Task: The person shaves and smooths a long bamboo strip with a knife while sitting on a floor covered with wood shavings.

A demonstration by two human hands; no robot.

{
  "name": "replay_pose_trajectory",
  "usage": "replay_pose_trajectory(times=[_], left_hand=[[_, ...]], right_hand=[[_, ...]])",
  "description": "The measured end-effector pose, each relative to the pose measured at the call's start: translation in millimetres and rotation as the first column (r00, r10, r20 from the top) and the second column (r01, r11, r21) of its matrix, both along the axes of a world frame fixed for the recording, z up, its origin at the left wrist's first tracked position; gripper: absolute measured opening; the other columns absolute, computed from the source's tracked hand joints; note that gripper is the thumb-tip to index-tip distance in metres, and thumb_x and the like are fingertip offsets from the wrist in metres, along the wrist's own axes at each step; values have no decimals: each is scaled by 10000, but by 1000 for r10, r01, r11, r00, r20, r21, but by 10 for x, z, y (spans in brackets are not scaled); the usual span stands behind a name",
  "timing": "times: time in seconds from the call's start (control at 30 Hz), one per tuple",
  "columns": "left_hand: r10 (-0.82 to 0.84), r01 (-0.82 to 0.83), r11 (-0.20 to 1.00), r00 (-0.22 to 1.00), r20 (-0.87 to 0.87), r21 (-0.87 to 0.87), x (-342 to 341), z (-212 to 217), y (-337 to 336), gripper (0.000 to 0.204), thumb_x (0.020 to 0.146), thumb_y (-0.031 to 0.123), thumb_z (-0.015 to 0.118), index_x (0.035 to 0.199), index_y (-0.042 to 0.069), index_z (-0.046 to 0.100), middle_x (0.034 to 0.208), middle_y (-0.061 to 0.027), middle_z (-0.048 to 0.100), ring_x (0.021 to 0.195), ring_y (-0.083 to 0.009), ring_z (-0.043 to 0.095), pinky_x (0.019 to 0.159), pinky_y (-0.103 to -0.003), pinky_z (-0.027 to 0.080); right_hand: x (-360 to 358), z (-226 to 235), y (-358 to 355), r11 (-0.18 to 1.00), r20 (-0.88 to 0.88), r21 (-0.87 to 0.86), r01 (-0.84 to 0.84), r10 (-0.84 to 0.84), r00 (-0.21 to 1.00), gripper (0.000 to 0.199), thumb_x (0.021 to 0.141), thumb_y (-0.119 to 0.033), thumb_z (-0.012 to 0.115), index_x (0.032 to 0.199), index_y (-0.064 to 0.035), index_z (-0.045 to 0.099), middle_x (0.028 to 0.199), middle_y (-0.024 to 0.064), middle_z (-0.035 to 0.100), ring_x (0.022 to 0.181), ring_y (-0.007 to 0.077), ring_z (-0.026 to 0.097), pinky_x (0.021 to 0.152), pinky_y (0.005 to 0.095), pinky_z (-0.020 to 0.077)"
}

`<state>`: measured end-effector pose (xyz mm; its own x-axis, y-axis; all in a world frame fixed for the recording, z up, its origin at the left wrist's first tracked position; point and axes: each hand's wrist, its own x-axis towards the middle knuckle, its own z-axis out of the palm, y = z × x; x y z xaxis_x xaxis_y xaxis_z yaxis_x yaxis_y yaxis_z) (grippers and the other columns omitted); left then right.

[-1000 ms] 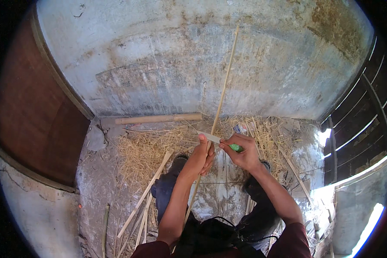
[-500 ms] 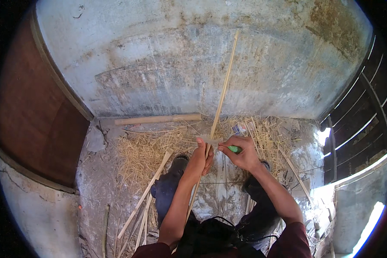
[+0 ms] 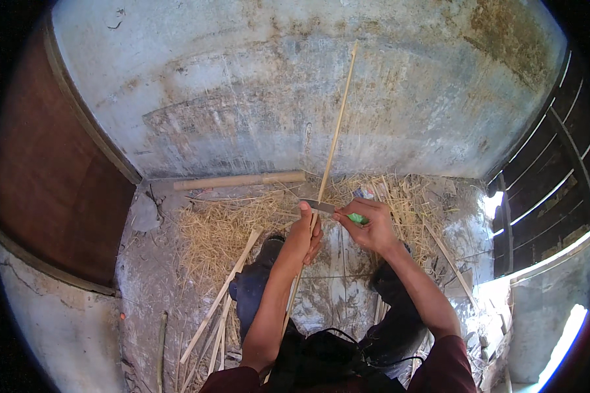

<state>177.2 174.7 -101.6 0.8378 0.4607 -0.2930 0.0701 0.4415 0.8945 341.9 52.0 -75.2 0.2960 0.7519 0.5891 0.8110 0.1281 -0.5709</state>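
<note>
My left hand (image 3: pixel 302 239) is closed around a long, thin, pale bamboo strip (image 3: pixel 337 131), thumb up near the blade. The strip runs from my lap up past my hand and reaches far out in front of the wall. My right hand (image 3: pixel 371 224) grips a knife by its green handle (image 3: pixel 357 218). Its grey blade (image 3: pixel 318 205) lies across the strip just beyond my left hand, the tip by my left thumb.
Straw-like shavings (image 3: pixel 223 226) cover the floor along the wall (image 3: pixel 242 118), with a thick bamboo pole (image 3: pixel 239 181) behind them. Split strips (image 3: pixel 221 295) lean beside my left leg. A brown door panel (image 3: pixel 59 170) stands left, dark slatted boards (image 3: pixel 550 170) right.
The strip's far end has shifted slightly left, and the strip now shows its narrower side. The blade has turned from a pale, blurred look to a distinct grey one; my right hand has risen slightly.
</note>
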Motion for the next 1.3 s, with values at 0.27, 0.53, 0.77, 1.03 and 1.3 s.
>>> replay_pose_trajectory(times=[0.27, 0.53, 0.77, 1.03, 1.3], left_hand=[[-15, 12, 999, 998, 67, 35, 5, -115, -29, 764, 1023, 845, 248, 842, 130, 445, 562, 58, 326, 359, -65, 253, 336, -259, 247], [83, -107, 866, 994, 71, 489, 62, -366, -138, 609, 1134, 645, 355, 839, 120, 451, 695, 81, 305, 613, -58, 286, 546, -320, 255], [85, -97, 785, 995, 49, 612, -1, -312, -124, 575, 1164, 510, 441, 1193, -18, 666, 710, -47, 480, 680, -141, 423, 627, -380, 396], [120, -105, 762, 993, 21, 639, -14, -304, -154, 556, 1151, 511, 475, 968, 2, 605, 652, -42, 433, 606, -149, 397, 566, -397, 335], [22, -4, 761, 1000, -19, 649, -53, -219, -341, 524, 1167, 484, 454, 854, 65, 501, 676, 24, 368, 637, -105, 335, 579, -367, 317]], right_hand=[[63, -17, -32, 998, -84, -45, -39, 35, 996, 103, 889, -131, 853, 908, -54, 788, 932, 105, 805, 804, 321, 779, 707, 404, 597], [3, -37, -8, 1000, -27, -16, -14, 14, 1000, 82, 884, -73, 854, 905, -33, 786, 890, 130, 795, 761, 292, 771, 683, 375, 576], [-3, -35, 18, 999, -24, 32, -23, 23, 999, 88, 870, -89, 861, 898, -50, 787, 860, 105, 778, 747, 291, 759, 656, 380, 575], [82, -19, 37, 998, 47, 38, 46, -48, 998, 91, 877, -116, 854, 913, -59, 793, 907, 92, 792, 787, 299, 775, 680, 393, 596], [592, 60, 105, 966, -76, 137, 219, -211, 975, 108, 900, -139, 849, 932, -45, 808, 876, 125, 787, 764, 278, 770, 682, 358, 570]])
